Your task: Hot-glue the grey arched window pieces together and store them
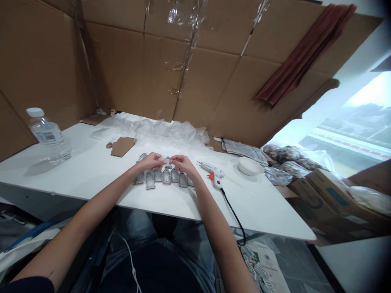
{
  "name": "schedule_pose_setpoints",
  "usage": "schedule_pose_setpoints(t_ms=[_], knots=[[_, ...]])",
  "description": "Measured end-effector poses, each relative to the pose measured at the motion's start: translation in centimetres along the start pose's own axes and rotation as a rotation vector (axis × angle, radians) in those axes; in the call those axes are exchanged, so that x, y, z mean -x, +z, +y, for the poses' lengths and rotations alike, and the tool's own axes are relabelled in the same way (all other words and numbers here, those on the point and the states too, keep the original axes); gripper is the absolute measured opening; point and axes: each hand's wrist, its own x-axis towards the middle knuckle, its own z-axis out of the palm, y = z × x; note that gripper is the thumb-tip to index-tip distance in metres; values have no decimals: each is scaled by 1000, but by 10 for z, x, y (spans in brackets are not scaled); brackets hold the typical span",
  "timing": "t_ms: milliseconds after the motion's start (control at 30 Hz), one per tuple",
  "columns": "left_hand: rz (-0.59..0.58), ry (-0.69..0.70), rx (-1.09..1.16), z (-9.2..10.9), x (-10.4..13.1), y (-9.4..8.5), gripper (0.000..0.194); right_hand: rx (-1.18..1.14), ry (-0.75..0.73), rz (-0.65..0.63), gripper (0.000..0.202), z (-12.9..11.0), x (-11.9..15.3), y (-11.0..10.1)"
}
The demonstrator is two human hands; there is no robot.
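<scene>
The person's left hand [152,161] and right hand [183,163] are both closed in a fingertip pinch on a small grey piece [168,162], one from either side, raised slightly over the worktop [97,175]. Similar grey pieces [182,180] lie in a loose row just beneath and nearer the body, some partly hidden by the wrists. The likeliest trouble is a slip: the piece is small and only its edges are gripped, so uneven pressure from the two hands could twist it loose and drop it among the others. A lowered wrist could also brush the row and push pieces out of line or towards the front edge. The glue gun [217,179] lies on the worktop beside the right forearm [210,211]; whether it is hot cannot be told, but if it is, a careless sideways reach could meet its nozzle. Its black cord [231,208] drops over the front edge, so a snag from the arm could drag the gun along. The water bottle [49,136] stands well apart, a lesser spill risk.
</scene>
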Motion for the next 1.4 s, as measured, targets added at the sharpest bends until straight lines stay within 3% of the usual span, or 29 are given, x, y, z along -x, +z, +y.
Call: schedule_pose_setpoints(t_ms=[133,333,433,633,900,1067,1300,1400], knots=[[17,-29,20,2,1,1,39,113,-15,56,35,6,-4,3],[129,-160,111,-1,-8,-4,28,336,38,346,27,18,-10,-18],[151,-170,158,-4,-11,-7,25,490,69,426,21,24,-11,-24],[123,-154,185,-3,-11,-6,27,697,138,403,21,30,-11,-16],[94,-112,115,2,-2,0,30,826,112,409,28,31,-11,-10],[99,-91,63,1,-2,0,32,734,9,379,23,27,-10,-5],[49,-72,-7,-4,-1,-1,37,505,-140,220,24,18,-15,16],[93,-79,-28,-8,-3,-2,35,482,-145,229,20,18,-17,21]])
